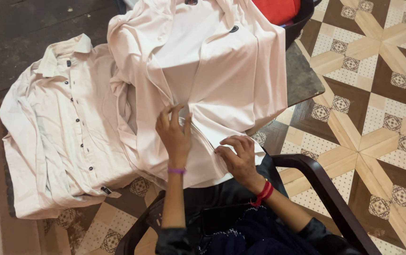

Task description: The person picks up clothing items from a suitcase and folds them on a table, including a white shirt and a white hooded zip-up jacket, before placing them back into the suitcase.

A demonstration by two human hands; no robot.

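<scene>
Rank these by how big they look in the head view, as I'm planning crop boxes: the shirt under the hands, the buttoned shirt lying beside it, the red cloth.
1. shirt under the hands and buttoned shirt: look alike, unranked.
2. red cloth: smallest, mostly cut off.

Soft, even daylight, fairly bright, no harsh glare. Pale shirt (222, 71) above the left hand (174, 134) looks slightly washed out, folds w/ gentle shadows. Dark strip top left of the hands is dim. Focus sharp overall; slight softness at frame edges.
</scene>
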